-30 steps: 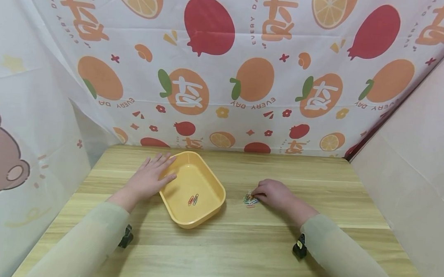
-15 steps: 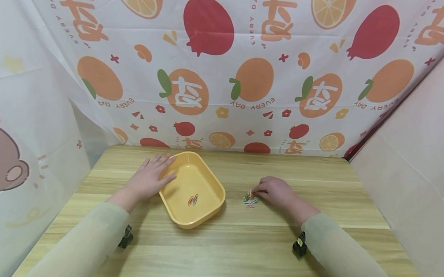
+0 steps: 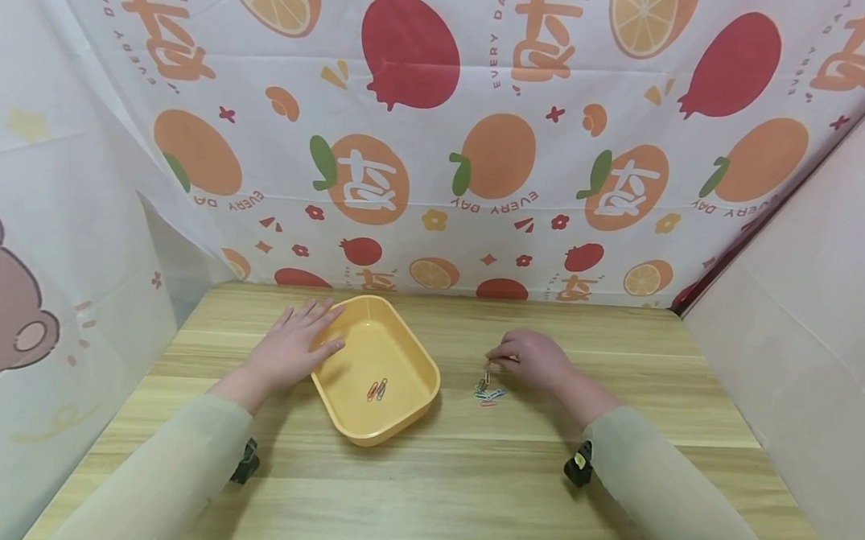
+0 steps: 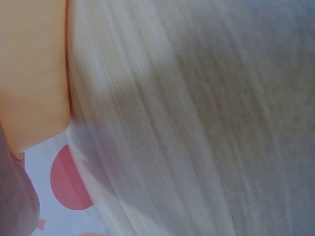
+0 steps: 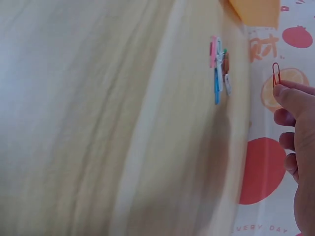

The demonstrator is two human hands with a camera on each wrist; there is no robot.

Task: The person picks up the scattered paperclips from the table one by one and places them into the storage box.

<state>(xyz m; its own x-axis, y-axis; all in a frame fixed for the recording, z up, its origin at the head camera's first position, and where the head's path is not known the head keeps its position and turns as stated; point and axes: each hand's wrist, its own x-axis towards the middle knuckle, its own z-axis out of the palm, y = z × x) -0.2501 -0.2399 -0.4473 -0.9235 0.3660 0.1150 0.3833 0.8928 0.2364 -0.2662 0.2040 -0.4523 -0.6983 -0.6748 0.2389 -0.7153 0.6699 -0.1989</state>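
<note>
My right hand [image 3: 537, 359] pinches a red paper clip [image 5: 278, 73] between thumb and forefinger, raised off the tabletop; its other fingers are curled in. Just below it lies a small pile of coloured paper clips [image 3: 489, 395]; pink, white, blue and brown ones show in the right wrist view. To the left is a yellow rectangular tray [image 3: 426, 405], with a reddish clip [image 3: 372, 392] and a dark bluish clip [image 3: 381, 390] side by side on its floor. My left hand [image 3: 287, 348] rests over the tray's left rim, fingers extended.
The wooden table [image 3: 408, 494] ends at a fruit-printed cloth [image 3: 434, 230] hanging behind it. White sheets stand on the left [image 3: 94, 207] and right [image 3: 822, 303]. A small black device [image 3: 579, 463] is strapped at the right wrist, another [image 3: 246, 461] at the left.
My right hand has risen a little away from the pile, lifting the red paper clip off it. The left hand and the tray have stayed put.
</note>
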